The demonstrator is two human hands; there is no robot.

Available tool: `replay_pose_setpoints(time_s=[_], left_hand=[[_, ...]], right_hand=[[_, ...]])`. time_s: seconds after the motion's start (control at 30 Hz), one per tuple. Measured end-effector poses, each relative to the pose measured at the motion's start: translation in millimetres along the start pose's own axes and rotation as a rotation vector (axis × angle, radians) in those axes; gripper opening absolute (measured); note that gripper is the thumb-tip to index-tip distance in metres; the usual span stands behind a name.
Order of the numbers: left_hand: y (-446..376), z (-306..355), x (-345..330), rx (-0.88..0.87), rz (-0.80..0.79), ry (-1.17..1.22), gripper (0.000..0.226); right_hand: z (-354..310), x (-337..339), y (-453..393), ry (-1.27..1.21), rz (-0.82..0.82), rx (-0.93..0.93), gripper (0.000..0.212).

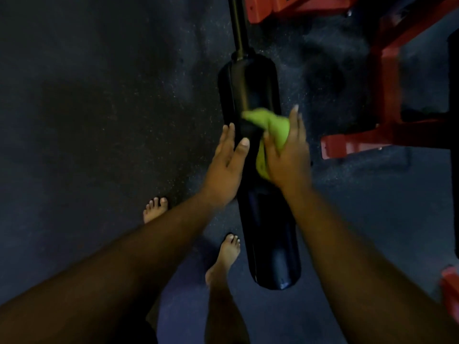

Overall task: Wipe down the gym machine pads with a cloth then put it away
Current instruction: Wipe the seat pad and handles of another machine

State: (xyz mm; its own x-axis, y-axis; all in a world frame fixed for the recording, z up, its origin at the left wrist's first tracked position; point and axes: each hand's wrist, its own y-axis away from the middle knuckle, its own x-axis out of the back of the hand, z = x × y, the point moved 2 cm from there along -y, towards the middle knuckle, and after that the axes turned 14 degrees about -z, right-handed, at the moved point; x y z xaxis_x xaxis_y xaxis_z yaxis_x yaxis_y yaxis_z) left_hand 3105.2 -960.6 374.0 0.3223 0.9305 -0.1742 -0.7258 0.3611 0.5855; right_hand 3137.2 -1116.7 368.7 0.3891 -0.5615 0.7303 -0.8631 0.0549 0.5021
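Over a dark speckled rubber gym floor, the right hand grips a soft, light lime-green cloth, bunched against the long black cylindrical roller pad, likely firm and smooth, while the left hand rests flat-fingered steadying its side.

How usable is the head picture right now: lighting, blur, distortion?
Head view: dim throughout; the black roller pad nearly merges with the dark floor. The green cloth and right hand are motion-smeared; the left hand is softer still. Wide-angle stretch enlarges the forearms near the bottom edge.
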Motion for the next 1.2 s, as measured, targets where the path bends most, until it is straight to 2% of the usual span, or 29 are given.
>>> replay_pose_setpoints(time_s=[0.07,0.13,0.2,0.27,0.33,0.4,0.53,0.63,0.7,0.77,0.83,0.97,1.07,1.13,1.17,1.2], left_hand=[[-0.3,-7.3,2.8,-0.031,0.035,0.002,0.065],[0.2,-14.2,3.2,-0.032,0.069,0.008,0.068],[5.1,-18.0,-1.7,-0.018,0.087,-0.019,0.066],[16.3,-19.2,-15.6,0.005,0.046,-0.065,0.066],[31.9,-24.1,-34.0,0.031,-0.002,-0.056,0.066],[44.5,-31.3,-48.5,0.033,-0.016,-0.037,0.070],[47.5,-39.1,-55.8,0.040,0.016,0.005,0.074],[42.2,-48.1,-47.2,0.045,0.050,0.141,0.086],[42.4,-55.2,-42.0,0.060,0.029,0.220,0.094],[47.2,-50.5,-45.3,0.059,0.002,0.199,0.083],[47.2,-39.4,-53.7,0.060,-0.009,0.078,0.068],[39.8,-36.2,-62.8,0.083,0.003,-0.180,0.068],[37.0,-50.9,-61.0,0.091,-0.012,-0.367,0.068],[32.7,-64.0,-49.0,0.136,-0.024,-0.363,0.065],[30.2,-71.0,-39.8,0.180,-0.037,-0.347,0.064],[29.8,-78.9,-30.9,0.235,-0.048,-0.336,0.062]], right_hand=[[-5.6,2.3,-22.9,0.004,0.022,0.029,0.097],[9.0,0.0,-0.8,0.072,-0.031,0.058,0.099],[33.8,-7.6,56.9,0.136,-0.097,0.071,0.092],[65.3,-16.5,129.4,0.078,-0.139,0.036,0.083],[86.7,-27.7,193.9,0.082,-0.178,-0.034,0.084],[95.9,-36.1,221.4,0.105,-0.183,-0.052,0.086],[57.0,-34.7,130.8,0.075,-0.033,-0.065,0.090],[29.0,-26.1,74.9,0.176,0.011,-0.041,0.093],[41.6,-28.5,94.8,0.143,-0.044,0.006,0.093],[73.1,-37.1,146.0,0.131,-0.096,0.010,0.090],[107.4,-47.6,203.9,0.156,-0.136,-0.045,0.087],[137.2,-53.2,258.2,0.082,-0.194,-0.104,0.082],[133.8,-32.6,238.0,-0.135,-0.110,-0.034,0.074],[124.6,-10.5,214.1,-0.335,0.073,-0.083,0.071],[118.9,-3.8,201.4,-0.348,0.123,-0.112,0.071],[111.6,-3.1,191.4,-0.315,0.098,-0.108,0.073]])
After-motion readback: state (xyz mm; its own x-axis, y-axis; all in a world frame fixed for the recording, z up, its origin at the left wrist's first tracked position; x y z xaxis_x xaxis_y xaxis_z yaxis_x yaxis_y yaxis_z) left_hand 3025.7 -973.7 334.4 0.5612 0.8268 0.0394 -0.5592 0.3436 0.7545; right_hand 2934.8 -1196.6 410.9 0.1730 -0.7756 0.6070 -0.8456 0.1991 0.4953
